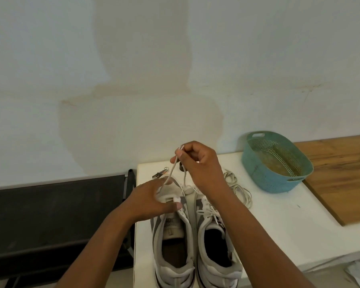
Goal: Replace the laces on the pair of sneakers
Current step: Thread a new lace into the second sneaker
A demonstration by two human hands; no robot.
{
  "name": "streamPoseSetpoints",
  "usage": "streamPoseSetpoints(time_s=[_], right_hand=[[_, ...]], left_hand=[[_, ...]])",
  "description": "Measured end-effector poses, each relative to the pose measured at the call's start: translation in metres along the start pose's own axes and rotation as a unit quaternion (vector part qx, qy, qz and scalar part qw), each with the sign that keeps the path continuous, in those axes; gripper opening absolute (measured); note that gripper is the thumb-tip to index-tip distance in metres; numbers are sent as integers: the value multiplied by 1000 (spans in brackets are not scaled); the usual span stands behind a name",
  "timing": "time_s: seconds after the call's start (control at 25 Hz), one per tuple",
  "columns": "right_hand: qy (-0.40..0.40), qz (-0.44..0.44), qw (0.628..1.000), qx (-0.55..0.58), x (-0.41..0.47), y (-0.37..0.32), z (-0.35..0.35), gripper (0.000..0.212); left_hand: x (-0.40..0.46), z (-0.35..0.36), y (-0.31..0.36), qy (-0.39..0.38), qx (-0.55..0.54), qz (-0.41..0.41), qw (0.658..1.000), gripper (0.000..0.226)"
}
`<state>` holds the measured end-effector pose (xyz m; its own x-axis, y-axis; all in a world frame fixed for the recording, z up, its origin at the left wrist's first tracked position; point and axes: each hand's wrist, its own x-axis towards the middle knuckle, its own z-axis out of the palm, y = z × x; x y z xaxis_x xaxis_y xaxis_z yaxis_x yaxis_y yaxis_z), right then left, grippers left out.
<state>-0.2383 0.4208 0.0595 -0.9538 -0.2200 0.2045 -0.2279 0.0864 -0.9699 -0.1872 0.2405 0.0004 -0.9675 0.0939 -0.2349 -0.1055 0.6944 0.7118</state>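
Note:
Two white-and-grey sneakers stand side by side on a white table, heels toward me. My left hand rests on the toe and tongue of the left sneaker, fingers curled over it. My right hand is raised above the shoes and pinches both ends of a white lace that runs down into the left sneaker's front eyelets. The right sneaker is laced, partly under my right forearm.
A loose pile of white laces lies on the table right of the shoes. A teal perforated basket stands at the back right, beside a wooden board. Keys lie behind the shoes. A dark rack stands left.

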Motion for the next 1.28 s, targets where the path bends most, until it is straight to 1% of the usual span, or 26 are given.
streamPoseSetpoints(time_s=[0.08, 0.2, 0.32, 0.48, 0.6, 0.68, 0.8, 0.96, 1.08, 1.28], right_hand=[[1, -11, 1000, 18, 0, -18, 4, 11], [-3, -28, 999, 21, 2, -52, 9, 11], [1, -58, 998, 25, 7, -91, 4, 10], [19, -76, 996, 49, 7, -144, -8, 14], [43, -89, 994, 40, 2, -182, -16, 14], [60, -92, 994, 26, 0, -200, -19, 14], [63, -105, 992, 14, -2, -217, -22, 14], [68, -121, 990, 5, -3, -229, -27, 13], [67, -123, 990, -24, 0, -237, -26, 12], [40, -141, 986, -77, 16, -251, 11, 7]], left_hand=[[4, 10, -6, 9, 44, -15, 999, 85], [7, 21, -8, 40, 30, -26, 998, 92], [8, 22, -9, 60, 5, -39, 997, 83], [11, 13, 0, 33, 31, -58, 997, 78], [7, 10, 8, 23, 21, -63, 998, 76], [5, 13, 10, 26, 33, -69, 997, 76], [3, 19, 8, 32, 43, -83, 995, 74], [4, 22, 12, 29, 69, -75, 994, 71], [3, 23, 15, 28, 83, -80, 993, 72], [9, 26, 10, 35, 90, -99, 990, 78]])
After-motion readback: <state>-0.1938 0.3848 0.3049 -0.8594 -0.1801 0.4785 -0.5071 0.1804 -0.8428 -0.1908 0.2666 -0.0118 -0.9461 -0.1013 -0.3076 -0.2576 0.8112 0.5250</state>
